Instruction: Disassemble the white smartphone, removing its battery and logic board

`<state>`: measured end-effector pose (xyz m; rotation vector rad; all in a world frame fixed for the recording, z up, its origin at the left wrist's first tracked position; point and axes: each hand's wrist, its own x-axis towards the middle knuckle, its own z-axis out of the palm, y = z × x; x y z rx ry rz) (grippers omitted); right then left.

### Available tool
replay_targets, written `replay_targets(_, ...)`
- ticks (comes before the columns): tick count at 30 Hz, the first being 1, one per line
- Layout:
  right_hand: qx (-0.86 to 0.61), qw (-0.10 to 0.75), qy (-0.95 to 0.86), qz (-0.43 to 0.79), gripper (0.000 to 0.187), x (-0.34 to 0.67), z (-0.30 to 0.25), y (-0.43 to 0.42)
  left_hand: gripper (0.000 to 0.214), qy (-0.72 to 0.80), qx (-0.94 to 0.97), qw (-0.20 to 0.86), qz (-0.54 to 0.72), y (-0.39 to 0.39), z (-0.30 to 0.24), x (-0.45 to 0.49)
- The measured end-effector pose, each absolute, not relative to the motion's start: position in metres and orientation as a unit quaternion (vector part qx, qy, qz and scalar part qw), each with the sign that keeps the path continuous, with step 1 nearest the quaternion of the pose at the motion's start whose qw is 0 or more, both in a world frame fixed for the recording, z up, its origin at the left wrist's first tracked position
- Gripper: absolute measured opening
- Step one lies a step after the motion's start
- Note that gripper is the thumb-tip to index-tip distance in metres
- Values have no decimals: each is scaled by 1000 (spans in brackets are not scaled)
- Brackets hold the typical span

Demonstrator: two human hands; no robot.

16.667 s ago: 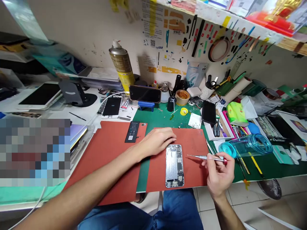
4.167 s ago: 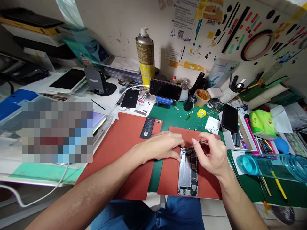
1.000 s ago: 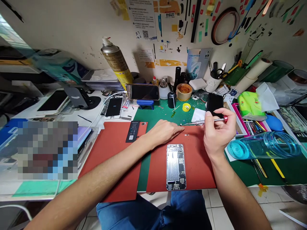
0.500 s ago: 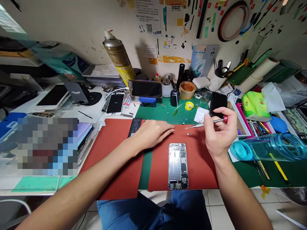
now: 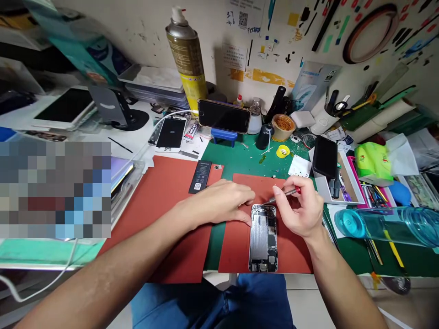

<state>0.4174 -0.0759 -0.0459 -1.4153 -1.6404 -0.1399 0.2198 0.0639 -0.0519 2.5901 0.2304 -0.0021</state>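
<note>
The opened phone shell [image 5: 263,237] lies face-up and lengthwise on the right-hand red mat [image 5: 295,253], near the front edge of the counter [image 5: 135,145], its bare metal plate and small boards showing. The person's left hand [image 5: 222,201] rests palm down on the mat with the fingers loosely stretched out, gripping nothing; its fingertips sit at the shell's top left corner. The right hand [image 5: 302,212] is closed around a slim screwdriver [image 5: 283,194], pinched between thumb and fingers, red cap end up by the knuckles and the metal shaft slanting down and left toward the shell's top edge. Whether the tip actually touches the shell I cannot tell.

A second red mat [image 5: 164,219] lies to the left, with a strip of green cutting mat [image 5: 240,160] showing between the two and behind them. A black battery [image 5: 200,176] sits on the far edge of that left mat. Further back a dark phone [image 5: 224,116] is propped sideways on a small blue stand, beside a tall spray can [image 5: 187,50], and a white-framed screen [image 5: 170,133] lies flat to its left. Off to the right, a black phone [image 5: 324,156] rests in a tray and a clear blue bottle [image 5: 387,224] lies on its side
</note>
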Motion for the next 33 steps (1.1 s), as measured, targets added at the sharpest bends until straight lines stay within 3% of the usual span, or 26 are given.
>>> replay_targets(17,-559,416,-711,-94,24,417,-53,-76,35,97,957,274,-14,63,-47,223)
replay_targets(24,-499,311,-798,-133,18,412,-33,-77,36,105,956,273,-21,61,-44,224)
replay_targets(33,-509,210,-835,-19,12,409,-7,-78,30,106,952,288,-23,58,-38,223)
